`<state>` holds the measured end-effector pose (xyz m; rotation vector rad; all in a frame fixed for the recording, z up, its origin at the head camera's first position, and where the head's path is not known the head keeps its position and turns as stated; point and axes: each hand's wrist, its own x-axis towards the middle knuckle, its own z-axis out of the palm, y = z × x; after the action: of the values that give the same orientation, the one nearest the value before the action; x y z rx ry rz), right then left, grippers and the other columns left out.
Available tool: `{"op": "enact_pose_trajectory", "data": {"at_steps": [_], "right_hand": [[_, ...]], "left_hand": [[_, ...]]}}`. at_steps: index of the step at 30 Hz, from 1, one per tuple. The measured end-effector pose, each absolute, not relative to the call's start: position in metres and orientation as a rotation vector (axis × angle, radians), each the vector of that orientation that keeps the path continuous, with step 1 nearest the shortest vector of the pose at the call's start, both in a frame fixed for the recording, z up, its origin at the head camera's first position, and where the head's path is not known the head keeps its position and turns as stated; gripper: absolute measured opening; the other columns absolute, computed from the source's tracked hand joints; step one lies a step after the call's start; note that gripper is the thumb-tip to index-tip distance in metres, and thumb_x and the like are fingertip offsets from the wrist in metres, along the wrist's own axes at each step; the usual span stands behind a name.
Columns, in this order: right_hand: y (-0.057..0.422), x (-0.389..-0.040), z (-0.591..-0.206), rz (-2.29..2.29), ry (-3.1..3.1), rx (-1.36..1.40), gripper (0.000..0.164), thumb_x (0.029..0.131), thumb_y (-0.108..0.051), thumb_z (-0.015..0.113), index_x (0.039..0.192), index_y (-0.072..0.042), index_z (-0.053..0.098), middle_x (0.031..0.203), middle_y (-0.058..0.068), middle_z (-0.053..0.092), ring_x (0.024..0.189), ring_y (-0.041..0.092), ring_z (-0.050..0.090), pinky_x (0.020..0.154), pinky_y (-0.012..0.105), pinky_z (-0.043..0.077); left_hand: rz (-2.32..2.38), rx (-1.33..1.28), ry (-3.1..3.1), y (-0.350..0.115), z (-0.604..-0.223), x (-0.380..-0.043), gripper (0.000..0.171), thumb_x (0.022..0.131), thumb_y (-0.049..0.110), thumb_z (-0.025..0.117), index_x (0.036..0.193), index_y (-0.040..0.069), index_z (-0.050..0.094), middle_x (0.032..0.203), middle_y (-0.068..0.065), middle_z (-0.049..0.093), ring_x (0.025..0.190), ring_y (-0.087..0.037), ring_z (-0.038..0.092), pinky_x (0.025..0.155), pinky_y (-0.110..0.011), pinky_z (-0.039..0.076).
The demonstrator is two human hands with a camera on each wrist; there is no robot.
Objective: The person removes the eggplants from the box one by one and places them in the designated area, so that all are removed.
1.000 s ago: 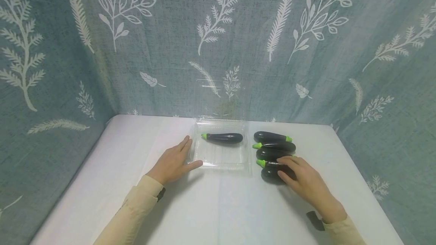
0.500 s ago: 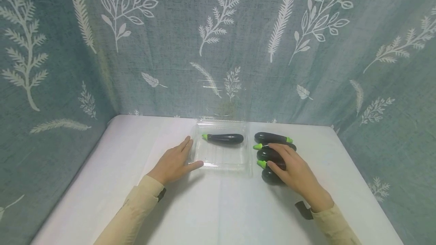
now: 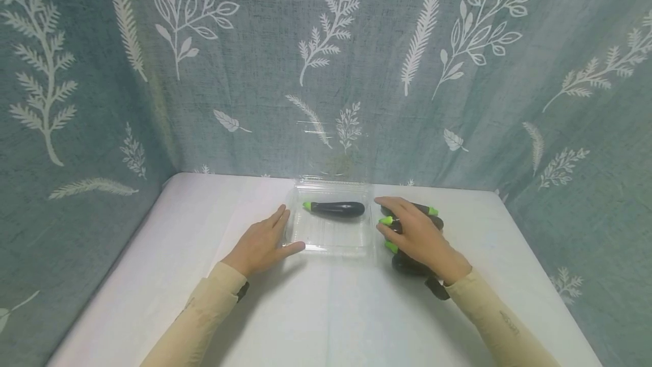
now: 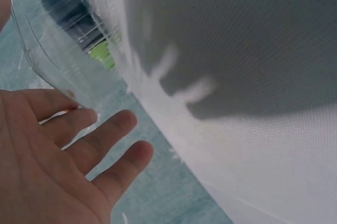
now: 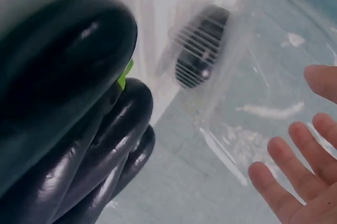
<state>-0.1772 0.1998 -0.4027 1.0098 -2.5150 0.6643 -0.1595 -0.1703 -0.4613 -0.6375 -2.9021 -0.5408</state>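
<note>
A clear plastic clamshell container (image 3: 328, 237) lies with its lid (image 3: 333, 157) raised at the back. Across its far part lies one dark eggplant (image 3: 337, 209), green stem to the left. My left hand (image 3: 258, 245) is at the container's left side, fingers spread and touching the wall; the left wrist view shows its fingers (image 4: 108, 134) fairly straight. Over a row of several eggplants (image 3: 410, 265) reaches my right hand (image 3: 420, 239), partly covering them. In the right wrist view that hand (image 5: 303, 187) holds nothing, its fingers extended beside the container, apart from the eggplants (image 5: 68, 82).
A white cloth covers the table (image 3: 326, 310). Grey-green curtains (image 3: 254, 72) with white leaf prints hang behind it and along both sides. The container's raised lid stands close to the back curtain.
My right hand has moved left and away from me over the row, from the nearer eggplants to beside the container's right edge. The left hand and the eggplant in the container have stayed put.
</note>
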Motion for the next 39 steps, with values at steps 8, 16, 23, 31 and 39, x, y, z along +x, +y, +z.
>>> {"op": "enact_pose_trajectory", "data": {"at_steps": [8,16,23,31,39], "right_hand": [[0.184,-0.210,-0.409,0.775,-2.579,1.113,0.053,0.093,-0.016,0.075,0.142,-0.004,0.056,0.138,0.010,0.061,0.126,0.026,0.057,0.103,0.044,0.049],[0.160,-0.230,-0.419,0.756,-2.730,1.102,0.054,0.097,-0.020,0.072,0.146,-0.009,0.053,0.144,0.008,0.056,0.135,0.026,0.051,0.109,0.044,0.045],[0.144,-0.236,-0.428,0.548,-2.813,1.125,0.054,0.097,-0.023,0.072,0.147,-0.013,0.053,0.142,0.008,0.057,0.130,0.026,0.054,0.104,0.042,0.049],[0.130,-0.245,-0.433,0.467,-2.856,1.096,0.052,0.098,-0.026,0.070,0.146,-0.013,0.054,0.142,0.010,0.057,0.131,0.029,0.054,0.108,0.045,0.046],[0.122,-0.253,-0.439,0.388,-2.793,1.148,0.050,0.097,-0.023,0.072,0.143,-0.010,0.056,0.136,0.012,0.061,0.127,0.029,0.057,0.107,0.042,0.047]], "left_hand": [[-0.539,-0.645,-2.905,-0.170,-0.461,-0.160,0.094,0.095,0.063,0.058,0.151,-0.009,0.038,0.157,-0.026,0.036,0.136,-0.042,0.048,0.110,-0.051,0.042],[-0.540,-0.641,-2.913,-0.172,-0.463,-0.159,0.093,0.095,0.062,0.058,0.151,-0.010,0.038,0.157,-0.027,0.036,0.136,-0.042,0.048,0.110,-0.051,0.042],[-0.533,-0.646,-2.902,-0.173,-0.463,-0.158,0.092,0.095,0.061,0.059,0.150,-0.011,0.039,0.156,-0.028,0.038,0.134,-0.043,0.050,0.109,-0.052,0.043],[-0.531,-0.650,-2.897,-0.173,-0.462,-0.158,0.093,0.095,0.062,0.059,0.150,-0.010,0.039,0.156,-0.027,0.038,0.134,-0.043,0.049,0.109,-0.052,0.043],[-0.547,-0.646,-2.895,-0.172,-0.460,-0.158,0.092,0.095,0.061,0.059,0.151,-0.010,0.038,0.157,-0.027,0.036,0.136,-0.042,0.048,0.110,-0.051,0.042]]}}
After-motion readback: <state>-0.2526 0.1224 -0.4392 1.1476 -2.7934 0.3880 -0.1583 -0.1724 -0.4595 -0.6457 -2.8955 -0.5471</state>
